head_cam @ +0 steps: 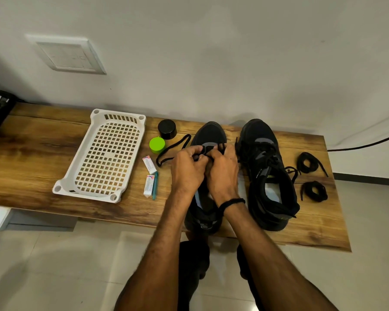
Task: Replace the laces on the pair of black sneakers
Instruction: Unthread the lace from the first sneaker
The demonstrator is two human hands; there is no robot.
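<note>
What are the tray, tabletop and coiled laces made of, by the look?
Tray: white moulded plastic, satin; the regular grid of holes and the round corner sockets suggest it.
Tabletop: wood or wood-look laminate, semi-matt; grain and knots show, but I can't tell which.
Coiled laces: black woven textile cord, matt, lying in limp loops.

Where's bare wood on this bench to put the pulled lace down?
Widest bare wood: left of the tray, out to the left end of the bench. A smaller patch: front right corner, in front of the coiled laces. Crowded: between tray and left shoe, where two caps, boxes and the lace lie.
</note>
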